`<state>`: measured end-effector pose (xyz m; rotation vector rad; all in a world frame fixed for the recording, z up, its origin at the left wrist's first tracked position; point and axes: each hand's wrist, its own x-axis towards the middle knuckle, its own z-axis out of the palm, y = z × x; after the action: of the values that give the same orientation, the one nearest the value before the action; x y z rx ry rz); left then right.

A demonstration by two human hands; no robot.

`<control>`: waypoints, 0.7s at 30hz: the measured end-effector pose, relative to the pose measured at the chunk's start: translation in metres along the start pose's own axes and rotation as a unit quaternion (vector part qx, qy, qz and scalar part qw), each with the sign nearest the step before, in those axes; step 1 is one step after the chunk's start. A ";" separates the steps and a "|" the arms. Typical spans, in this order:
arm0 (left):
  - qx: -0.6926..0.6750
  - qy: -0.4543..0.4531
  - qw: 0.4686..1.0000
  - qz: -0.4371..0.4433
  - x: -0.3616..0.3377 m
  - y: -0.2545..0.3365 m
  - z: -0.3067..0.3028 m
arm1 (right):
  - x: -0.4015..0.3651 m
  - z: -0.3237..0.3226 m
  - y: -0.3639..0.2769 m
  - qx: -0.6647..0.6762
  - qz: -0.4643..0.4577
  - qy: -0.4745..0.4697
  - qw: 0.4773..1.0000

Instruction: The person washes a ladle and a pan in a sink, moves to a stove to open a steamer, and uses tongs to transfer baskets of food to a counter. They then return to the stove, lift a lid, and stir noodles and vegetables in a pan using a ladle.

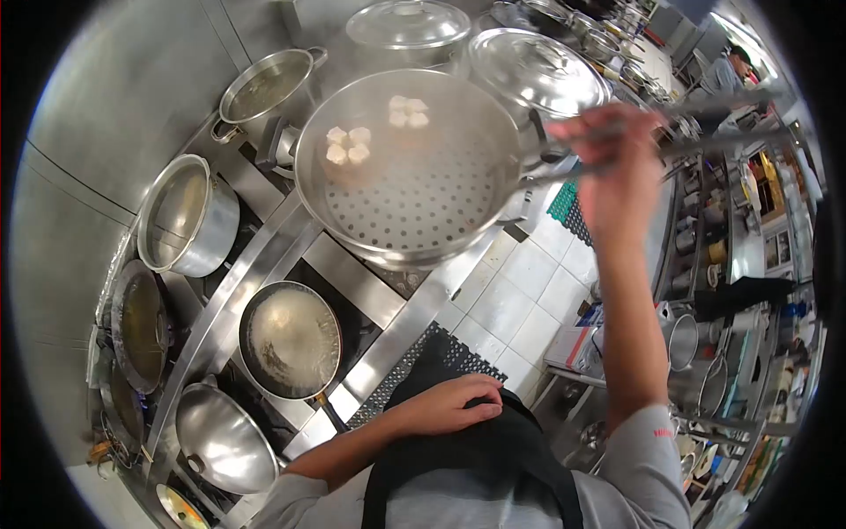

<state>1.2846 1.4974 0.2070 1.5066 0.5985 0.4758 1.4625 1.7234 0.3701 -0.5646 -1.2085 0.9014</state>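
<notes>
My right hand, blurred by motion, is closed round long metal tongs beside the steamer's right handle. One tip of the tongs reaches the rim of the large steamer pot. Steam hangs over its perforated tray. Two small clusters of pale, dumpling-like pieces sit on that tray: one on the left, one at the back. Against the black apron at my waist lies my left hand, its fingers stretched out and holding nothing.
A dark frying pan, a wok-like domed lid and an aluminium pot stand on the stove. Lidded pots are behind the steamer. Shelves line the right side. Another person is far off at upper right.
</notes>
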 end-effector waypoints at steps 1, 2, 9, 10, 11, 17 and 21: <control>-0.005 0.018 1.000 -0.003 -0.004 -0.002 -0.010 | 0.022 0.019 0.024 -0.035 0.026 -0.004 0.999; -0.010 0.036 0.999 -0.006 -0.007 -0.004 -0.019 | 0.040 0.033 0.047 -0.071 0.051 -0.008 0.996; -0.032 0.071 0.996 -0.046 -0.023 -0.020 -0.055 | 0.104 0.097 0.146 -0.096 0.068 -0.143 0.983; -0.028 0.077 0.995 -0.053 -0.026 -0.024 -0.055 | 0.110 0.103 0.157 -0.112 0.074 -0.158 0.978; -0.023 0.082 0.995 -0.060 -0.028 -0.027 -0.056 | 0.115 0.109 0.166 -0.127 0.078 -0.171 0.974; -0.022 0.116 0.989 -0.093 -0.032 -0.039 -0.058 | 0.134 0.137 0.203 -0.141 0.095 -0.246 0.954; -0.013 0.171 0.982 -0.082 -0.028 -0.038 -0.057 | 0.147 0.150 0.217 -0.063 0.138 -0.266 0.952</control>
<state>1.2241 1.5229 0.1725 1.3469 0.9740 0.6184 1.2709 1.9512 0.3224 -0.6245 -1.7101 1.2715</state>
